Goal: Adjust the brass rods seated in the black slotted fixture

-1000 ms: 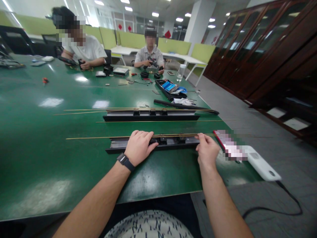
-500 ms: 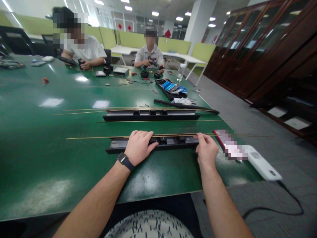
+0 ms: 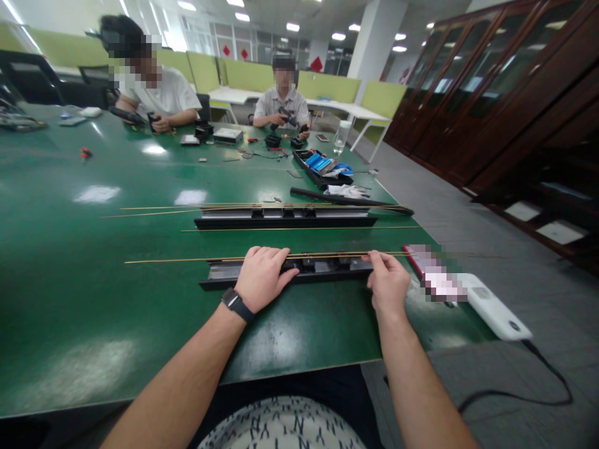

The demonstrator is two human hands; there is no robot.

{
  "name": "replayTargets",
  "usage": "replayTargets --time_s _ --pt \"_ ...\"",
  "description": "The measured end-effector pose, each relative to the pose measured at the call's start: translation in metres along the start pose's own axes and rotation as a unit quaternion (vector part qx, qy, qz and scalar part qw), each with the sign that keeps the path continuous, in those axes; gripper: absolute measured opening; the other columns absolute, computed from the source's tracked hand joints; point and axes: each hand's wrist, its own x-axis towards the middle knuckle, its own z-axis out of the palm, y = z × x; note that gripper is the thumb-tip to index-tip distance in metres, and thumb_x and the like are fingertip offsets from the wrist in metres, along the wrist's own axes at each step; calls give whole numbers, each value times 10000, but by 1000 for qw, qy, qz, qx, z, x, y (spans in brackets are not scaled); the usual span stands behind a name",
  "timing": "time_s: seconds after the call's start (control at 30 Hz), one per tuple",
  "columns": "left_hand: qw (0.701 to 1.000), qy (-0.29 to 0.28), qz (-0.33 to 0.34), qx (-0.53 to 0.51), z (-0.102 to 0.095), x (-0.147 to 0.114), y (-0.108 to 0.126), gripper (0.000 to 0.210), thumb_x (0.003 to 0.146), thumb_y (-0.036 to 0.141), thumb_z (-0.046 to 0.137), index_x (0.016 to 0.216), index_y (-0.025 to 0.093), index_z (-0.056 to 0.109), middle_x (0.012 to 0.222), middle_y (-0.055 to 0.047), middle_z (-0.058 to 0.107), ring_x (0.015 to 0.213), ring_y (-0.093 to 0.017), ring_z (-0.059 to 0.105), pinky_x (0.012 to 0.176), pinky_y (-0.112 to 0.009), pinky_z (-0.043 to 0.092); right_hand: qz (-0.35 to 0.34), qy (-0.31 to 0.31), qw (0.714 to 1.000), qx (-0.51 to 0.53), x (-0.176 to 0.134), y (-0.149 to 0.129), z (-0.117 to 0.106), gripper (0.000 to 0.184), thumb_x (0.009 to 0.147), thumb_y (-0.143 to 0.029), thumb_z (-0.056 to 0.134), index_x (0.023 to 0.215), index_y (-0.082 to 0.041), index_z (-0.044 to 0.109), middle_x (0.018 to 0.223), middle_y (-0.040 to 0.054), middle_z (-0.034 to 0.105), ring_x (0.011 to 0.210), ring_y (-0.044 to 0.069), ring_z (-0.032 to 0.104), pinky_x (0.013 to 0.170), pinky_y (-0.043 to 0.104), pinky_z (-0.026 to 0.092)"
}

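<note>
A long black-and-grey channel lies along the table in front of me, with small black blocks inside it. My left hand is wrapped over the channel's left half, thumb on the near side, fingers over the far side. At the channel's right end, my right hand pinches a thin brass-coloured rod between thumb and fingertips. The rod runs lengthwise over the channel and past its right end. A second thin rod extends left from under my left hand. What lies beneath my left palm is hidden.
Behind lies a similar channel with thin rods across it. A black bar, white gloves and a tray of blue items are farther back. Right are a red-edged phone and a corded white device. Two people sit opposite.
My right hand has shifted slightly left with the pinched rod, whose far right end has also moved left. My left hand and the channel stay where they were.
</note>
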Motion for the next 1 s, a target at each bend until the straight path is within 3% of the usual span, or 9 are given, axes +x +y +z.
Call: replayTargets --time_s 0.33,0.57,0.83,1.0 --pt "1000 4 -2 -4 0 0 0 393 975 504 592 1211 197 664 1123 -111 758 1048 -286 680 937 -447 428 -4 -41 999 -14 -4 -6 1 378 812 -526 752 884 -155 760 845 79 788 342 70 436 331 244 284" --pt "1000 2 -2 -4 1 0 0 406 975 508 590 1220 193 662 1129 -113 757 1054 -288 677 936 -447 428 2 -1 1000 -4 0 0 0 357 822 -510 739 867 -156 744 824 73 783 324 64 408 317 242 254" --pt "1000 2 -3 -1 0 0 0 405 975 513 585 1217 198 663 1113 -109 759 1044 -288 679 936 -450 427 -1 -39 999 -15 -4 -3 2 372 804 -521 753 879 -157 764 831 80 787 350 72 434 338 242 283" --pt "1000 2 0 0 0 0 0 411 979 510 583 1222 188 661 1120 -109 757 1043 -286 680 933 -445 431 -10 -19 1000 -22 -2 -2 1 374 821 -528 738 885 -160 762 830 76 786 334 66 421 330 242 273"
